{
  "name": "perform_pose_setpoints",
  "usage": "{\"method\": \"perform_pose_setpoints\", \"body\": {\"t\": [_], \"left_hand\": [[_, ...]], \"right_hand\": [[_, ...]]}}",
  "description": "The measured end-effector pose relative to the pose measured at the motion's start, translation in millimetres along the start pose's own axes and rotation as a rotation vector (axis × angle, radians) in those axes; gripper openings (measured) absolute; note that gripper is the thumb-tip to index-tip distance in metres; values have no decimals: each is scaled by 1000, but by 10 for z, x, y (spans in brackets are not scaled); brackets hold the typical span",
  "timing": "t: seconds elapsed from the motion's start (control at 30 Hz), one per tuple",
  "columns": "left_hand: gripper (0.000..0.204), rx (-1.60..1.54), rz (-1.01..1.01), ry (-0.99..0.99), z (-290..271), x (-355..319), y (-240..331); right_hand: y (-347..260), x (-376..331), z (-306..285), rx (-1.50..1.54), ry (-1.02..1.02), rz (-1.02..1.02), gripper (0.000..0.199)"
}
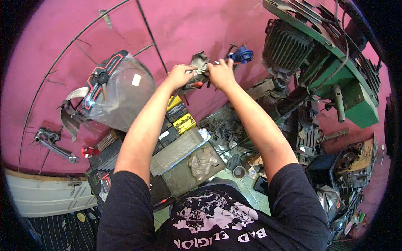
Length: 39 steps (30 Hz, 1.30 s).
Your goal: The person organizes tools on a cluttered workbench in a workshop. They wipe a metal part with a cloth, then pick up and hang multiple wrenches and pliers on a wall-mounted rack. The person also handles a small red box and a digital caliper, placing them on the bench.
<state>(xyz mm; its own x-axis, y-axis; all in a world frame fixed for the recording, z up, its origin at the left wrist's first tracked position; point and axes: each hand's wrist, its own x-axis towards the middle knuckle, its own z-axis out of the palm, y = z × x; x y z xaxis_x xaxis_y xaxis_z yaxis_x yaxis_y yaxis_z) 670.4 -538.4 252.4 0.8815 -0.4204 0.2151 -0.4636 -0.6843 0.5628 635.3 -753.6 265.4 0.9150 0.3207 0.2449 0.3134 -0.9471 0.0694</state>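
The left hand and right hand curl at the grey, angular metal part before the pink wall; I cannot tell whether either pinches it. Slack fingers might drop it.

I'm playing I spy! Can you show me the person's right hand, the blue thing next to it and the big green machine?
Right hand (221, 76): head view, on its back.
Blue thing (241, 55): head view, on its rounded body.
Green machine (360, 102): head view, on its green casing.
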Motion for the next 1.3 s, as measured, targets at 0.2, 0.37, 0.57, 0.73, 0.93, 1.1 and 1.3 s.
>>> {"method": "perform_pose_setpoints", "body": {"t": [0.2, 0.37, 0.57, 0.73, 0.93, 1.1, 1.3], "left_hand": [[24, -118, 79, 502, -469, -1287, 530], [10, -317, -116, 642, 98, -3254, 787], [26, -17, -623, 263, 912, -5676, 319], [39, 396, -1057, 5, 1095, -7076, 86], [40, 391, -965, 112, 858, -7612, -223], [55, 390, -983, 137, 502, -7762, -370], [62, 429, -1031, 212, 395, -8193, -759]], "right_hand": [[-468, -1186, -61, 195, 675, 215, 38], [-1267, -2813, 674, 628, 439, 148, 27], [-2219, -3506, 898, 844, -25, -423, 23], [-3127, -3410, 996, 783, -294, -731, 26], [-4276, -3309, 1449, 379, -631, -633, 51], [-4785, -3225, 1479, 237, -630, -537, 65], [-4943, -3208, 1460, 207, -610, -485, 58]]}}
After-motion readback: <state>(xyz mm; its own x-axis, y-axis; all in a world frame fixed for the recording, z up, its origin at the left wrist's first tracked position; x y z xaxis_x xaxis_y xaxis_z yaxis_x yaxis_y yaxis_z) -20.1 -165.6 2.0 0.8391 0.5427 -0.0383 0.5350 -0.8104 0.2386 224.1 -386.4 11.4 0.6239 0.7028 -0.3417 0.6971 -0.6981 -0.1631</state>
